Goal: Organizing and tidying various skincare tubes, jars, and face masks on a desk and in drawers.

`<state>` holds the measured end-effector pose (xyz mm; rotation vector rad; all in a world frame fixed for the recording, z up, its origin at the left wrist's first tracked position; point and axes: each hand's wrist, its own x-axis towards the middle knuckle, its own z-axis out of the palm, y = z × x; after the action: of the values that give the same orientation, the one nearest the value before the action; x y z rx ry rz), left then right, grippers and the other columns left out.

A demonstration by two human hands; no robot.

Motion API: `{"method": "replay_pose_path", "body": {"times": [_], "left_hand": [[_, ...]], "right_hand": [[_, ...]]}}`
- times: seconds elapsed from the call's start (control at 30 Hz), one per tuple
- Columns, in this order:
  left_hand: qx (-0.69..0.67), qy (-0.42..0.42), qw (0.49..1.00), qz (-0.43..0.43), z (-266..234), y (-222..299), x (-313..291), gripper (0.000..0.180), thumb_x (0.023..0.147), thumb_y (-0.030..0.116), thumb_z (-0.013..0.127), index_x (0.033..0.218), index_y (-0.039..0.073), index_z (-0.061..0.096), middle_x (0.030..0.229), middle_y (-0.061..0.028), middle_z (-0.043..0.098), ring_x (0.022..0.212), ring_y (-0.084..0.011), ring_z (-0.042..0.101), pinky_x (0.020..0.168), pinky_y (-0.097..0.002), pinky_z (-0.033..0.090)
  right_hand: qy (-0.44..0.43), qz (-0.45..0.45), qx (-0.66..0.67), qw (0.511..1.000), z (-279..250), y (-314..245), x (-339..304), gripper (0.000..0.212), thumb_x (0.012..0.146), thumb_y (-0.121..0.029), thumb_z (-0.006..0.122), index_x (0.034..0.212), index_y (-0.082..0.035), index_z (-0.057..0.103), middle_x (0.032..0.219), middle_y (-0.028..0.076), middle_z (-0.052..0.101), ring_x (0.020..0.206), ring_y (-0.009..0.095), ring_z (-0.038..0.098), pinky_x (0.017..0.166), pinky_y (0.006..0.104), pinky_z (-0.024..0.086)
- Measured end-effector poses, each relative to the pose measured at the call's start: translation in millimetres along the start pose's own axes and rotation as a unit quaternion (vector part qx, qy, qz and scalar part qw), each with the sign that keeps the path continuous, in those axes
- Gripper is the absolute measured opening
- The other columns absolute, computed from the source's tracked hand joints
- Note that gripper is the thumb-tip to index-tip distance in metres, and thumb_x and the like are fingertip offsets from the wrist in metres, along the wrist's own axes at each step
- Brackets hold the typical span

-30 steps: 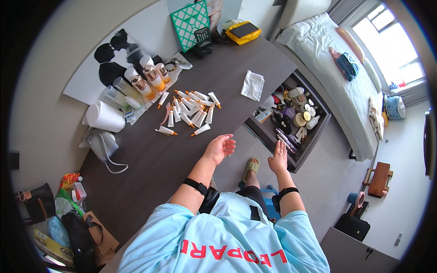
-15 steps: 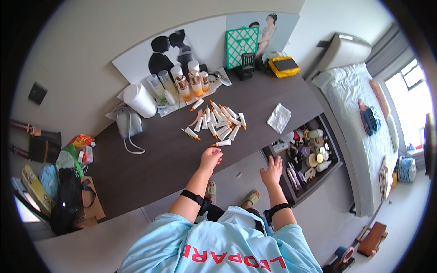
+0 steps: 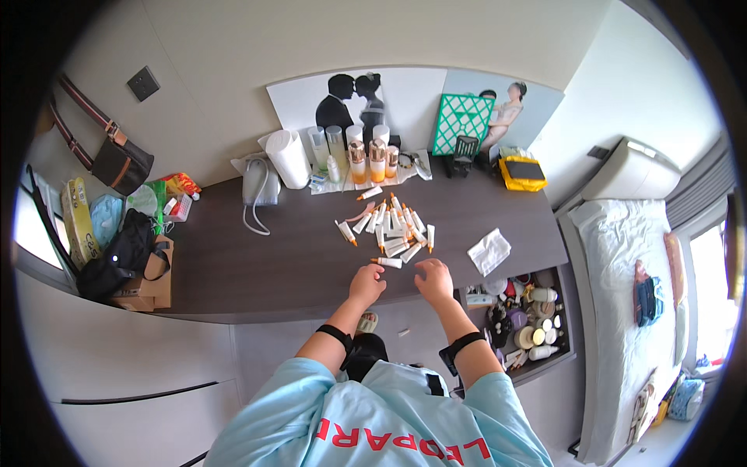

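A loose pile of small white tubes with orange caps lies on the dark desk in front of me. My left hand is at the desk's front edge, its fingers loosely bent and apart. Just beyond its fingertips one white tube lies on its side. To the right, my right hand hovers by the near side of the pile, fingers curved and apart, with nothing visible in it. A crumpled white tissue rests right of the pile.
An open drawer full of jars and bottles juts out at the right. Pump bottles, a white paper roll and a grey device with a hose line the back. A green lattice panel leans behind a yellow box.
My right hand has moved from beside the drawer to the desk edge near the pile, and its spread fingers have curved. My left hand stays near the closest tube. The view has turned.
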<state>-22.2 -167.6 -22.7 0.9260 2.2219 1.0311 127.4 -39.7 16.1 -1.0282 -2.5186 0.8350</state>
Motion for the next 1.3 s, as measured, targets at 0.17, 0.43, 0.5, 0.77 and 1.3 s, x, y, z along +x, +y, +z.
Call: {"method": "replay_pose_path", "body": {"times": [0.17,0.43,0.5,0.77,1.3], "left_hand": [[0.181,0.033,0.96,0.212,-5,25,25,0.045,0.062,0.006,0.066,0.106,0.009,0.056,0.1,-0.0109,0.052,0.094,-0.0294,0.052,0.077,-0.0405,0.045],[0.297,-0.059,0.912,0.276,3,32,83,0.044,0.079,0.016,0.056,0.122,0.011,0.045,0.101,-0.0067,0.05,0.093,-0.0219,0.054,0.072,-0.0355,0.047],[0.292,-0.057,0.905,0.303,2,28,93,0.048,0.076,0.019,0.06,0.121,0.011,0.046,0.099,-0.0067,0.051,0.091,-0.0218,0.055,0.07,-0.0351,0.048],[0.325,-0.016,0.875,0.358,4,9,108,0.038,0.082,0.025,0.054,0.116,0.011,0.046,0.089,-0.0042,0.054,0.077,-0.019,0.058,0.053,-0.0343,0.049],[0.249,-0.018,0.928,0.276,-9,38,94,0.028,0.087,0.015,0.045,0.113,0.004,0.044,0.088,-0.0105,0.056,0.078,-0.0263,0.06,0.063,-0.0378,0.051]], "right_hand": [[-0.043,0.06,-0.126,0.989,6,-19,43,0.051,0.065,-0.014,0.069,0.114,-0.013,0.054,0.126,0.012,0.042,0.118,0.031,0.039,0.094,0.0386,0.042],[-0.139,0.099,-0.187,0.968,13,-24,90,0.076,0.059,-0.02,0.077,0.125,-0.018,0.041,0.129,0.011,0.039,0.122,0.031,0.036,0.094,0.0384,0.043],[-0.119,0.117,-0.173,0.971,18,-23,93,0.07,0.06,-0.02,0.077,0.122,-0.017,0.044,0.125,0.011,0.042,0.119,0.031,0.039,0.092,0.0385,0.043],[0.003,0.127,-0.092,0.988,43,-1,86,0.038,0.068,-0.021,0.07,0.101,-0.008,0.057,0.107,0.012,0.051,0.103,0.031,0.049,0.085,0.039,0.044],[0.18,0.269,0.18,0.929,42,50,92,0.019,0.074,-0.005,0.063,0.093,-0.003,0.062,0.083,0.006,0.065,0.072,0.014,0.062,0.067,0.0263,0.05]]}}
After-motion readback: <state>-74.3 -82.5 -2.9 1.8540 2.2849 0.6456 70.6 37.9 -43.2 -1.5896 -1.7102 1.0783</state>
